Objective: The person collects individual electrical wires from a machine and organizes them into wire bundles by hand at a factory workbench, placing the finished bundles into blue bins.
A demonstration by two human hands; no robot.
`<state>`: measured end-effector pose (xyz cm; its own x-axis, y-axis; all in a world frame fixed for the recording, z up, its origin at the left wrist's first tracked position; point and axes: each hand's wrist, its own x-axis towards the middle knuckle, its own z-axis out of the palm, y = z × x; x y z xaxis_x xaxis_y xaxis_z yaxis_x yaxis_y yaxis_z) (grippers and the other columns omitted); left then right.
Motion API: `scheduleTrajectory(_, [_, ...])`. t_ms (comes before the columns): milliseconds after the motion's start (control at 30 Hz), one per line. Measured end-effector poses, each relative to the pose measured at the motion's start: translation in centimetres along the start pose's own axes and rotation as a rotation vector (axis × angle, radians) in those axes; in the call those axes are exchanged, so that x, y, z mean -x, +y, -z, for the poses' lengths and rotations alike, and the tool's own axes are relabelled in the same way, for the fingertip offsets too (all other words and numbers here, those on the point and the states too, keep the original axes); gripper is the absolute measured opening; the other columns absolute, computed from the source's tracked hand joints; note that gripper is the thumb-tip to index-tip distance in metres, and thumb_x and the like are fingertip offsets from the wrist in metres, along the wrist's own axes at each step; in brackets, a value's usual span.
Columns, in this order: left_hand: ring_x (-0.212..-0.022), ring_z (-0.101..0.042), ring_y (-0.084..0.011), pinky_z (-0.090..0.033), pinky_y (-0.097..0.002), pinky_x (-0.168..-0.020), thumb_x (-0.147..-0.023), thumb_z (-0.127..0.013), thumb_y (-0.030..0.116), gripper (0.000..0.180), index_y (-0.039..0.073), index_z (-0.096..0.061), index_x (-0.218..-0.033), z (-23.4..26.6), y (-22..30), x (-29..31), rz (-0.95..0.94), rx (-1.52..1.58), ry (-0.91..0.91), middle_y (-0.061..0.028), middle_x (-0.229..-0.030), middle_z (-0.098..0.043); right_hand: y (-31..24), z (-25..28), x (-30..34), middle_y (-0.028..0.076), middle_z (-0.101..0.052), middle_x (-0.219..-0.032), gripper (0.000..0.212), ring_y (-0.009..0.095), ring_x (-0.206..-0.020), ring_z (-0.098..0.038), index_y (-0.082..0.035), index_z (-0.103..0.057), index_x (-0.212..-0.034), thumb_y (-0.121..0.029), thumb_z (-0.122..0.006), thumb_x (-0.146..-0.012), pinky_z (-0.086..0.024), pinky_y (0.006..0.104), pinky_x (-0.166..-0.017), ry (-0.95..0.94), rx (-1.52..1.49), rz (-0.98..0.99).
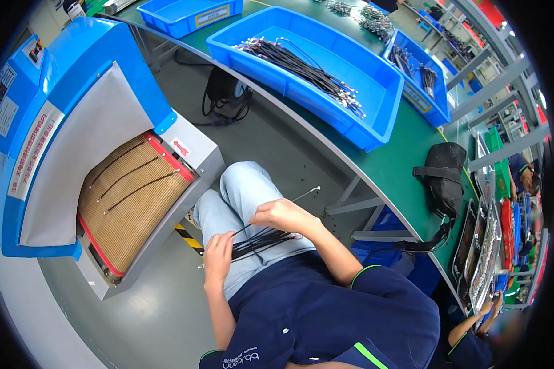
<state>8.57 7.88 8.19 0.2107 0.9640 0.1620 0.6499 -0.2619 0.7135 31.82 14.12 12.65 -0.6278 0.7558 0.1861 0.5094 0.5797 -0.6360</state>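
Observation:
I sit with a bundle of thin black cables (258, 243) lying across my lap. Between my hands runs a single cable (242, 229), its thin end with a pale connector sticking out past my right hand. My left hand (217, 257) is closed on that cable, with the bundle passing beside or under its fingers. My right hand (284, 215) pinches the same cable above my thigh. To the left, three black cables (126, 176) lie roughly side by side on the tan mesh belt (138, 227) of a blue-and-grey conveyor machine (114, 55).
A green workbench (406, 203) curves along the right, bearing a large blue tray (345, 55) with black cables, a smaller blue bin (437, 114) and a black pouch (444, 178). Another blue bin (188, 15) stands farther off. A co-worker's hands (486, 310) show at lower right.

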Motion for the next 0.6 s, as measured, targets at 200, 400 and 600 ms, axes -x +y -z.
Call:
scheduleTrajectory(200, [-0.073,-0.06,-0.0264,-0.047,-0.0322,-0.066,-0.09,-0.057,0.009,0.013,-0.001,-0.064,-0.096,1.4,0.3,1.7,0.251,0.163,-0.045,-0.0139,-0.084,-0.061,0.6,0.3,1.2,0.006,-0.061,-0.08,0.011,0.026,-0.074,-0.063,-0.008,-0.066,-0.086,-0.015,-0.063,-0.078,-0.051,0.0356,-0.066,0.071,-0.046,0.083])
scheduleTrajectory(400, [-0.076,-0.061,-0.0294,-0.047,-0.0348,-0.068,-0.087,-0.062,0.009,0.012,-0.001,-0.064,-0.093,0.4,-0.2,-0.1,0.087,0.143,-0.049,-0.0141,-0.083,-0.061,0.3,-4.7,-1.2,0.004,-0.064,-0.083,0.012,0.024,-0.072,-0.064,-0.007,-0.068,-0.088,-0.009,-0.064,-0.077,-0.053,0.0326,-0.063,0.068,-0.079,0.153])
scheduleTrajectory(600, [-0.073,-0.06,-0.0279,-0.047,-0.0343,-0.066,-0.085,-0.065,0.009,0.011,0.0,-0.065,-0.089,1.2,-4.7,0.6,0.035,0.101,0.03,-0.0121,-0.08,-0.062,1.3,-7.4,-3.1,0.007,-0.065,-0.088,0.021,0.024,-0.077,-0.064,-0.005,-0.068,-0.099,-0.004,-0.067,-0.078,-0.052,0.0326,-0.07,0.121,-0.233,0.139])
